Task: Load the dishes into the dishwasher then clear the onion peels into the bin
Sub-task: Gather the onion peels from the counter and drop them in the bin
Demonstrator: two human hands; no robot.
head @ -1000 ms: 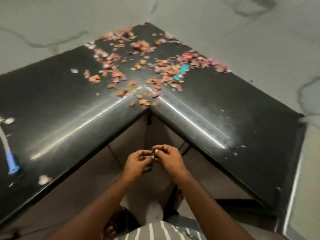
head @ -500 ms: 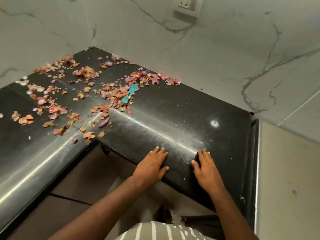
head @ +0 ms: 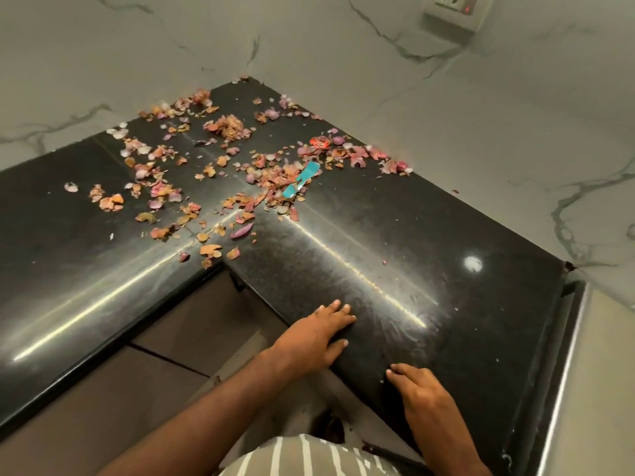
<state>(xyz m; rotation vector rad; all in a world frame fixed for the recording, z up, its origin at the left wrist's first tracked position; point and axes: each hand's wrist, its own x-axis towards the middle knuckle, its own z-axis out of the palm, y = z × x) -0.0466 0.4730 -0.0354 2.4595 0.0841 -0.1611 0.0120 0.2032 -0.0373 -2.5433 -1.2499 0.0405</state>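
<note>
Pink and orange onion peels (head: pixel 226 127) lie scattered over the inner corner of a black L-shaped countertop (head: pixel 446 235). A teal scrap (head: pixel 300 180) and a small red wrapper (head: pixel 319 142) sit among them. My left hand (head: pixel 312 338) rests flat on the counter's front edge, fingers straight. My right hand (head: pixel 421 386) rests on the same edge further right, fingers loosely spread, holding nothing. Both hands are well short of the peels. No dishes, dishwasher or bin are in view.
Marble-patterned walls (head: pixel 481 139) close in the counter at the back. A wall socket (head: pixel 453 8) is at the top right. Brown cabinet fronts (head: pixel 192 331) sit under the counter. A pale surface (head: pixel 598 389) adjoins the counter's right end.
My hands were pinched together below the counter corner, then moved up and right onto the counter's edge. Since half a second ago my right hand has slid back toward the edge.
</note>
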